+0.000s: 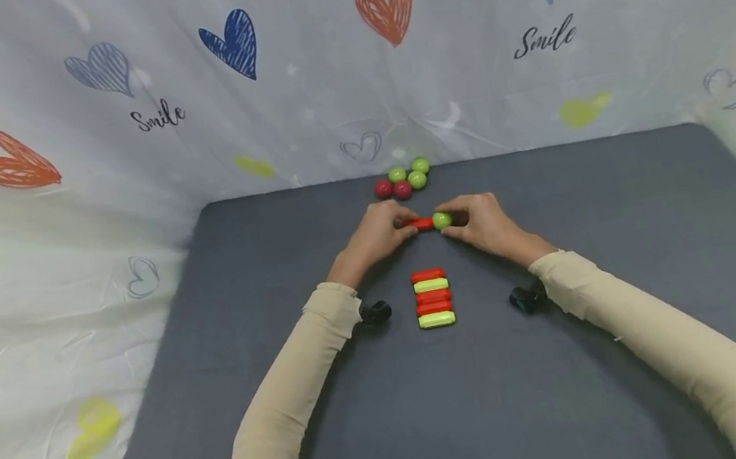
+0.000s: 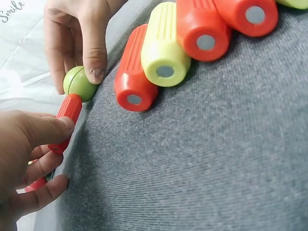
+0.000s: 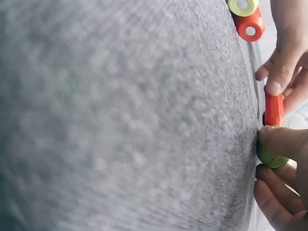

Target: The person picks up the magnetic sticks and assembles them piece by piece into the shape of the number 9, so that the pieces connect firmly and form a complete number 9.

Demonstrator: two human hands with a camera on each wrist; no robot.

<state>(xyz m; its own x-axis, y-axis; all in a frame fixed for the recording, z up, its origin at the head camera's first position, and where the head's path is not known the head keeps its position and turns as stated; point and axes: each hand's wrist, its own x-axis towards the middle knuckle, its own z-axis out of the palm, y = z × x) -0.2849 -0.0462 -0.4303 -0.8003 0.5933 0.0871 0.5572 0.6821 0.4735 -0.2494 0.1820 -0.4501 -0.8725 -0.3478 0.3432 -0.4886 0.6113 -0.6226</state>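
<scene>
My left hand (image 1: 379,234) pinches a red magnetic rod (image 2: 70,109) between thumb and fingers. A green ball (image 2: 80,84) is pinched in my right hand (image 1: 484,223), right at the rod's far end. In the head view the red rod and green ball line up side by side, just in front of the loose balls. Closer to me on the grey cloth lies a column of red and yellow rods (image 1: 433,297), set parallel. The left wrist view shows grey metal discs in their ends.
At the table's back edge sit several loose balls: green ones (image 1: 417,180) and two red ones (image 1: 384,188). Behind them hangs a white curtain (image 1: 318,108) printed with hearts. Dark wrist cameras (image 1: 376,312) hang beneath both sleeves, either side of the rod column.
</scene>
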